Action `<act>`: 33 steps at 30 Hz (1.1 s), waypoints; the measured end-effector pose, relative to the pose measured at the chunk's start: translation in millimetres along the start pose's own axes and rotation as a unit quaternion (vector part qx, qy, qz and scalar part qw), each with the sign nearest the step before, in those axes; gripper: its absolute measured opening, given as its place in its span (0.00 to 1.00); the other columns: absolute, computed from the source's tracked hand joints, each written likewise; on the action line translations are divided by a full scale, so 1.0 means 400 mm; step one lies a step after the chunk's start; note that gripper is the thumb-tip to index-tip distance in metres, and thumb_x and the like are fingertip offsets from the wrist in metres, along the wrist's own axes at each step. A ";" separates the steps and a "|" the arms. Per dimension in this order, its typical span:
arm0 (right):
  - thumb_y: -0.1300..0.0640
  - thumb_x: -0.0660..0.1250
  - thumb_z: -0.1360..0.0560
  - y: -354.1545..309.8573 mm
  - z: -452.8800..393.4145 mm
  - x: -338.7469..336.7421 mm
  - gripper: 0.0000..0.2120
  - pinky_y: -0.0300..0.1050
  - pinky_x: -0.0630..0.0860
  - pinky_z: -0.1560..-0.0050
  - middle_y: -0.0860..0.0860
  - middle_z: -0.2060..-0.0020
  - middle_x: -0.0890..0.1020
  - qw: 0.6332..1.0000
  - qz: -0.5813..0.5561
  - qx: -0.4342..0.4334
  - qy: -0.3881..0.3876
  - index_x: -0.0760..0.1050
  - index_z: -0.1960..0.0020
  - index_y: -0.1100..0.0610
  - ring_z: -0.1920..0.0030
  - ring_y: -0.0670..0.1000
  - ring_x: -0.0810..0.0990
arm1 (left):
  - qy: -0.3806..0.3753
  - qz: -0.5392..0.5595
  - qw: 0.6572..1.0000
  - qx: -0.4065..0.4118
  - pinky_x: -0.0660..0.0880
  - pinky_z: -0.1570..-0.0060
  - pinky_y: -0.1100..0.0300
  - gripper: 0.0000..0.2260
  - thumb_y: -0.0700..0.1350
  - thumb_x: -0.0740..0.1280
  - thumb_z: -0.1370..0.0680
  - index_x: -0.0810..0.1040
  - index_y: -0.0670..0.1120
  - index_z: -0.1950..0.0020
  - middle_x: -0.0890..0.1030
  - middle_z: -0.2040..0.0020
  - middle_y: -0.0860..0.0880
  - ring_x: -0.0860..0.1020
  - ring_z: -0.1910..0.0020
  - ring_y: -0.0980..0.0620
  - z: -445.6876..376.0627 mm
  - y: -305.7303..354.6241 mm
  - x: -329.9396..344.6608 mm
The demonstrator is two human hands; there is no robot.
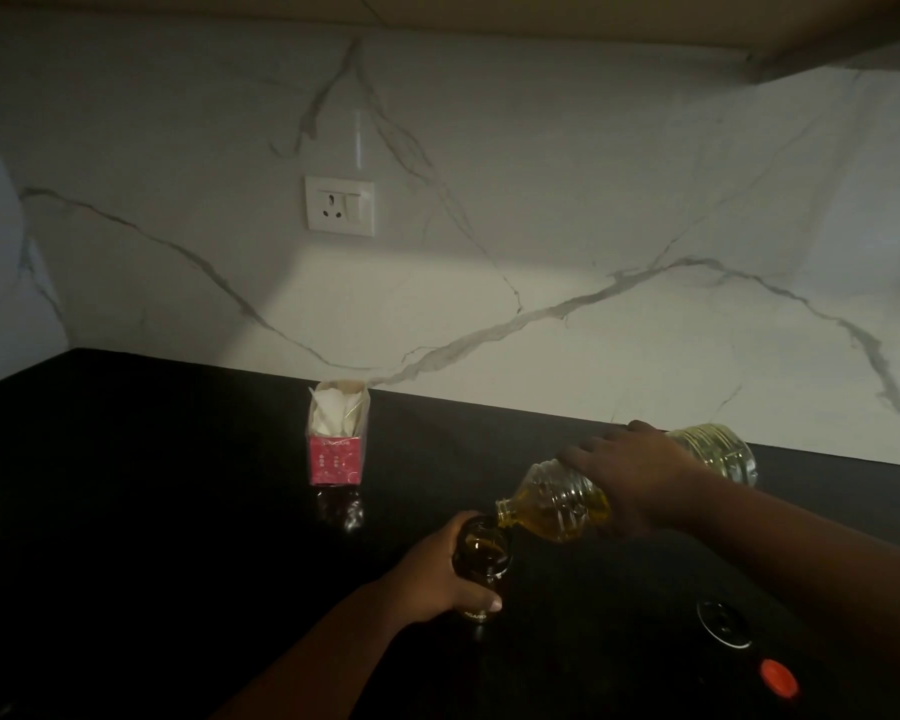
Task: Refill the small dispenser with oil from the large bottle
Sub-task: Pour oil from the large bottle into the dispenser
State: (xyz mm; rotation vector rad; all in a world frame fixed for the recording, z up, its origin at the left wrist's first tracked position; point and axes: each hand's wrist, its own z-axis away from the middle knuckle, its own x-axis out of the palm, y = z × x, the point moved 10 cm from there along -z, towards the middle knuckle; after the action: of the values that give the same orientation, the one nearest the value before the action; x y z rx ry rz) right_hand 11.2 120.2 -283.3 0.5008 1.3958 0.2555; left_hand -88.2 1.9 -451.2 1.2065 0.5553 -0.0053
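My right hand grips the large clear oil bottle around its middle and holds it tipped nearly level, neck pointing left. Yellow oil has pooled toward its open mouth, which rests at the rim of the small dark glass dispenser. That dispenser stands upright on the black counter, open at the top, with my left hand wrapped around its left side. An orange-red cap lies on the counter at the lower right. A black round lid lies just up and left of it.
A small red and white carton holding white paper stands near the counter's back edge, left of the bottles. Behind the counter rises a white marble backsplash with a wall socket. A cabinet underside overhangs at the top.
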 end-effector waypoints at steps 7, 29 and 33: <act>0.34 0.68 0.34 0.000 0.003 0.005 0.41 0.52 0.69 0.36 0.49 0.35 0.74 1.000 -0.001 -0.001 -0.006 0.58 0.28 0.47 0.37 0.54 0.74 | 0.004 -0.003 1.000 -0.002 0.68 0.29 0.46 0.44 0.48 0.82 0.37 0.61 0.65 0.28 0.75 0.33 0.58 0.72 0.32 0.55 -0.002 -0.004 -0.001; 0.33 0.67 0.34 -0.008 0.002 -0.010 0.40 0.52 0.68 0.37 0.50 0.36 0.74 1.000 -0.004 0.007 0.002 0.58 0.28 0.48 0.38 0.55 0.74 | -0.003 -0.006 1.000 -0.005 0.68 0.30 0.49 0.41 0.44 0.80 0.34 0.61 0.66 0.31 0.75 0.34 0.58 0.72 0.33 0.55 0.011 0.012 -0.004; 0.34 0.68 0.34 -0.005 -0.003 -0.006 0.41 0.52 0.68 0.37 0.49 0.35 0.73 1.000 -0.004 0.008 0.001 0.58 0.28 0.47 0.37 0.54 0.73 | -0.002 -0.004 1.000 0.002 0.69 0.30 0.47 0.41 0.46 0.81 0.36 0.62 0.66 0.31 0.75 0.34 0.58 0.73 0.33 0.55 0.010 0.008 -0.004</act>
State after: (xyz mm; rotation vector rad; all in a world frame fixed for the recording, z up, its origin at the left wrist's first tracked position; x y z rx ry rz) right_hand 9.5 117.5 -282.3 0.5079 1.4033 0.2385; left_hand -87.3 -0.9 -446.9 1.2069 0.5573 -0.0157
